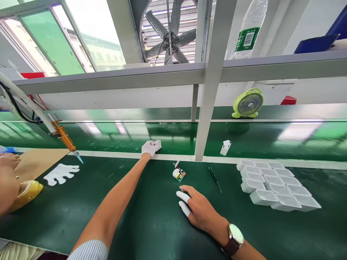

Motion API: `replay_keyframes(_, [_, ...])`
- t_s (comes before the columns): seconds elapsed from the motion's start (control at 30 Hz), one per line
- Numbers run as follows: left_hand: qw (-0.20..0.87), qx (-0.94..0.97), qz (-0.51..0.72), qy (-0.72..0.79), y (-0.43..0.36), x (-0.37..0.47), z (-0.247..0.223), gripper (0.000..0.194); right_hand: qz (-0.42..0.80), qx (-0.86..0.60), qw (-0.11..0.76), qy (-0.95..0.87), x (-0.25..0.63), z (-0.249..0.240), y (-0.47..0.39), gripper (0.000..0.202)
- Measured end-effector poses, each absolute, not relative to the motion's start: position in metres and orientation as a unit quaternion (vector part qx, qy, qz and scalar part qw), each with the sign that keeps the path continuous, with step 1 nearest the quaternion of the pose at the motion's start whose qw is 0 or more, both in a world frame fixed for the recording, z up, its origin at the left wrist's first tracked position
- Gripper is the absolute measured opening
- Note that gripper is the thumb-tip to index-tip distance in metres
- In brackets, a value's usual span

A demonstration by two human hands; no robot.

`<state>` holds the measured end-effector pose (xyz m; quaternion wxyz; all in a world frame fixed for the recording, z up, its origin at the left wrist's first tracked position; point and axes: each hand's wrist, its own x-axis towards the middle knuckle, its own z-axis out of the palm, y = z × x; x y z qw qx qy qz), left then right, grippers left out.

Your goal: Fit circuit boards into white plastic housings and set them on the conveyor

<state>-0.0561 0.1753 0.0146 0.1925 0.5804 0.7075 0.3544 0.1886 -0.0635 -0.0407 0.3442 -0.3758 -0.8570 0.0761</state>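
Observation:
My left hand (149,148), in a white glove, reaches far forward and grips a small white box-like part (157,144) over the strip at the bench's back edge. My right hand (195,206), with white finger cots on two fingers and a watch on the wrist, rests on the green mat (157,224) with its fingers apart and nothing in them. Just beyond its fingertips lies a small circuit board (179,174) with a round white part and short wires. Black tweezers (214,179) lie to the right of the board. A white plug housing (225,147) sits farther back.
White trays (276,186) stand at the right. A glue dispenser (65,136) hangs at the left above a white glove (61,174). Another person's hand (8,180) is near a yellow object (28,193). A metal post (207,108) rises at the bench's back edge.

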Motion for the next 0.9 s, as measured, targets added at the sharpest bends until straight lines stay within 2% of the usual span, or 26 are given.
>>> replay_keyframes(0.2, [0.134,0.553,0.385,0.727,0.156,-0.039,0.004,0.056,0.074,-0.388,0.331,-0.857,0.193,-0.04,-0.061,0.04])
replay_keyframes(0.4, [0.085,0.67,0.428,0.601,0.077,-0.008,-0.02,0.061,0.058,-0.395,0.322,-0.858,0.198,-0.038,-0.057,0.036])
replay_keyframes(0.53, [0.134,0.727,0.352,0.574,0.042,0.006,-0.029,0.073,0.014,-0.426,0.314,-0.848,0.207,-0.03,-0.05,0.032])
replay_keyframes(0.6, [0.151,0.756,0.298,0.563,0.034,0.009,-0.031,0.076,-0.029,-0.455,0.286,-0.843,0.218,-0.017,-0.048,0.031])
replay_keyframes(0.67, [0.147,0.778,0.27,0.548,0.03,0.01,-0.032,0.068,-0.075,-0.503,0.242,-0.827,0.237,0.0,-0.051,0.031])
replay_keyframes(0.77, [0.146,0.791,0.265,0.532,0.03,0.01,-0.033,0.057,-0.114,-0.612,0.182,-0.761,0.274,0.023,-0.067,0.034])
replay_keyframes(0.9, [0.184,0.794,0.28,0.508,0.03,0.015,-0.035,0.056,-0.157,-0.736,0.061,-0.656,0.324,0.03,-0.106,0.023])
